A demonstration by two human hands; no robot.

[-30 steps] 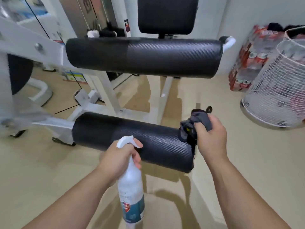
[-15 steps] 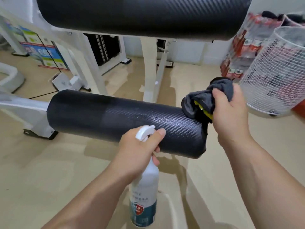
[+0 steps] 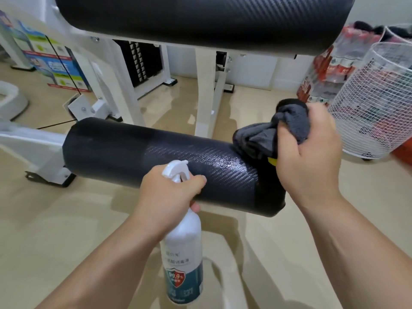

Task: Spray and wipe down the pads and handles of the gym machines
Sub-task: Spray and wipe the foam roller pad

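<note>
**Spraying the lower roller pad, with the cloth now at its end**

Head view, looking down past two bare forearms. The left hand (image 3: 165,192) grips a white spray bottle (image 3: 184,253) by the neck. Its fingers (image 3: 196,181) are curled round the neck, with the forefinger lying along the trigger, and the nozzle points at the lower roller pad (image 3: 133,157). This black, carbon-weave cylinder lies level across the middle of the picture on a white frame (image 3: 204,85), above the beige floor (image 3: 44,219).

The right hand (image 3: 310,157) holds a bunched grey cloth (image 3: 267,134), its fingers closed tight into the folds. The cloth touches the top of the pad's right end.

Compared with a second ago, the camera has dropped closer and the cloth has come down from above the pad's end onto it. A wet sheen (image 3: 225,163) now shows on the right half of the pad, just beside the nozzle. That suggests this pad has been sprayed and wiping is the step at hand.

The upper roller pad (image 3: 200,18) fills the top edge of the picture. A white wire basket (image 3: 374,97) stands at the right.
</note>
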